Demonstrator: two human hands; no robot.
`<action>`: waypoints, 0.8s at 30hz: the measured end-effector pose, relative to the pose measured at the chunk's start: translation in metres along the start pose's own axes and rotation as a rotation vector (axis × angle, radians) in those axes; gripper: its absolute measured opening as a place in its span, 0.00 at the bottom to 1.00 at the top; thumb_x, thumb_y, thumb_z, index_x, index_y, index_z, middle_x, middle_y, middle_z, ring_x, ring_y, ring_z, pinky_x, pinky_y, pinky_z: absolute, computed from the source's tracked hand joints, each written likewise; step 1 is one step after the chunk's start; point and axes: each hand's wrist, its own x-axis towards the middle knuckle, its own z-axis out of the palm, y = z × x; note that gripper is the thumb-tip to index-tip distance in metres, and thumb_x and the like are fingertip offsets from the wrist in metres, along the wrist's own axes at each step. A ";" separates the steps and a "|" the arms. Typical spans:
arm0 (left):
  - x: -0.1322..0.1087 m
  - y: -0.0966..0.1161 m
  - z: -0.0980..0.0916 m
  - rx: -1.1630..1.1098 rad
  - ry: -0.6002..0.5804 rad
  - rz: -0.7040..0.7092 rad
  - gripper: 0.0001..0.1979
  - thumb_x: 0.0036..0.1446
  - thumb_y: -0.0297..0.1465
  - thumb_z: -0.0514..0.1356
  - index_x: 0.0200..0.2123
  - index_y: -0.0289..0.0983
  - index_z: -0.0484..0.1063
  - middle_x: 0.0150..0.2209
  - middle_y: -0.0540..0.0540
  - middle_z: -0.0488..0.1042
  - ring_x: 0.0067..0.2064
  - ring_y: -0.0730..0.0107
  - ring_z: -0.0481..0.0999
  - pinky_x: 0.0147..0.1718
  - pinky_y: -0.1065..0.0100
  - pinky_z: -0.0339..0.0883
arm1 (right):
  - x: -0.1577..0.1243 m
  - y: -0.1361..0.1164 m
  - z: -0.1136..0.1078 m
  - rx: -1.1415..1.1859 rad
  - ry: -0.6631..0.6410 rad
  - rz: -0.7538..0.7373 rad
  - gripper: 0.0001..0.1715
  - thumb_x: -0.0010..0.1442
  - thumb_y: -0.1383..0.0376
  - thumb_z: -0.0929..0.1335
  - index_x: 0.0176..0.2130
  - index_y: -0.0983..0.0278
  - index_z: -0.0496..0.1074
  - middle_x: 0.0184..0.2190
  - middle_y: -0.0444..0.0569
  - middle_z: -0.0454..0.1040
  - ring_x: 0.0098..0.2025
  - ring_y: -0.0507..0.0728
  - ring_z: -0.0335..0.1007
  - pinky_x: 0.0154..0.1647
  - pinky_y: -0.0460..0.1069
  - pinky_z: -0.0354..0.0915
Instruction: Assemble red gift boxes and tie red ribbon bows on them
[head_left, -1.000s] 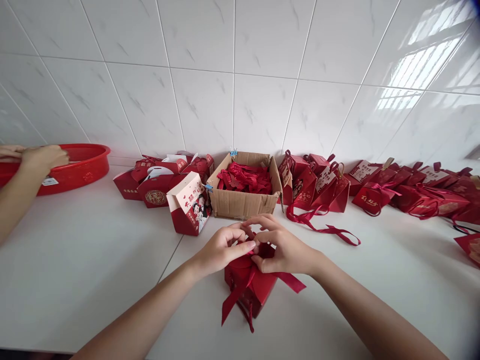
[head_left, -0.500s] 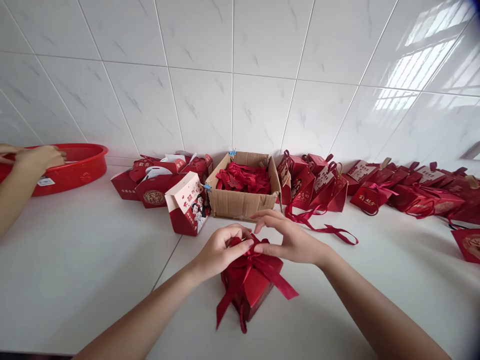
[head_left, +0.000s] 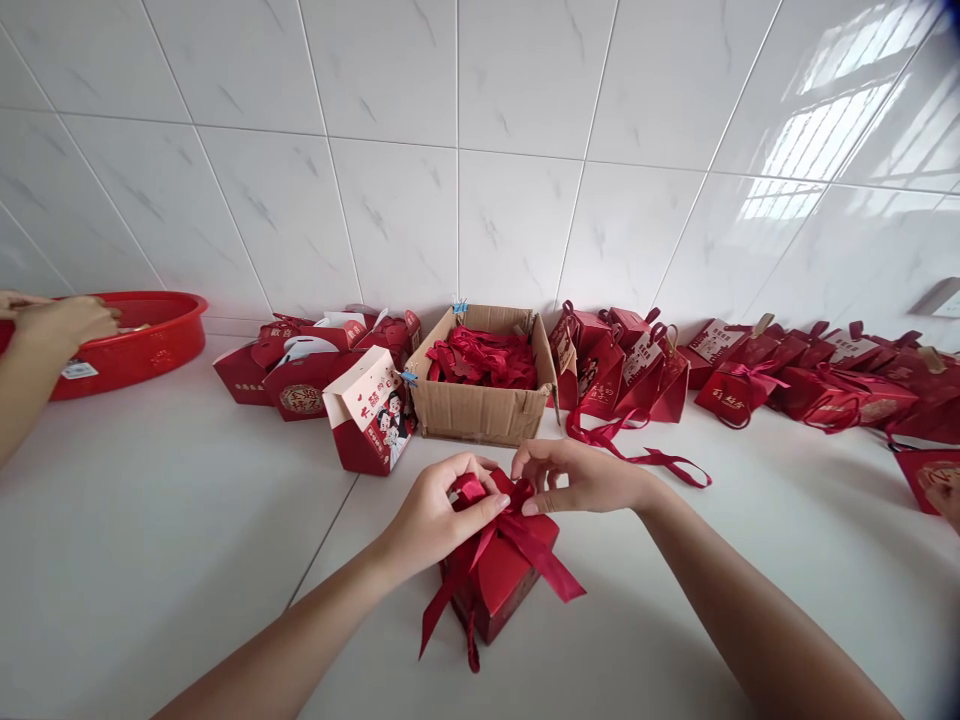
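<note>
A red gift box (head_left: 501, 585) stands on the white table in front of me, with a satin ribbon (head_left: 536, 550) tied in a bow on its top. The ribbon's two tails hang down the near side, and a dark red cord loop (head_left: 472, 640) dangles below. My left hand (head_left: 442, 515) is closed on the left loop of the bow, thumb at the knot. My right hand (head_left: 577, 480) has its thumb and curled fingers at the bow's right loop, closed on the ribbon. The far side of the box is hidden behind my hands.
Behind stands a cardboard box (head_left: 480, 412) filled with red ribbons. Several red gift boxes (head_left: 307, 390) are at left, one cream-topped box (head_left: 371, 425) nearer. More boxes (head_left: 652, 375) line the right, beside a loose ribbon (head_left: 660, 458). Another person's hands (head_left: 67, 325) work by a red basin (head_left: 161, 335).
My right hand's fingers have curled in and closed at the bow's right loop. The left loop stands up more in my left hand. A person's hand has appeared at the right edge.
</note>
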 end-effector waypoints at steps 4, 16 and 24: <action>0.000 -0.001 0.002 0.001 0.032 -0.030 0.11 0.51 0.38 0.64 0.26 0.38 0.68 0.42 0.43 0.76 0.52 0.57 0.72 0.49 0.63 0.64 | 0.001 0.004 -0.001 -0.042 0.046 -0.065 0.13 0.60 0.56 0.69 0.35 0.64 0.70 0.30 0.45 0.74 0.33 0.52 0.69 0.32 0.46 0.64; 0.000 -0.001 0.002 -0.056 -0.040 0.026 0.19 0.51 0.35 0.62 0.19 0.39 0.53 0.28 0.50 0.65 0.43 0.64 0.72 0.38 0.69 0.63 | 0.001 0.004 -0.006 -0.154 0.080 -0.131 0.09 0.60 0.60 0.69 0.33 0.64 0.69 0.30 0.46 0.74 0.32 0.51 0.68 0.35 0.48 0.66; 0.001 -0.003 0.003 -0.073 -0.060 -0.006 0.21 0.51 0.33 0.62 0.19 0.39 0.50 0.26 0.52 0.60 0.38 0.66 0.69 0.33 0.69 0.58 | 0.000 0.009 -0.012 -0.224 0.059 -0.173 0.10 0.62 0.60 0.68 0.32 0.64 0.68 0.30 0.46 0.74 0.32 0.52 0.67 0.35 0.48 0.64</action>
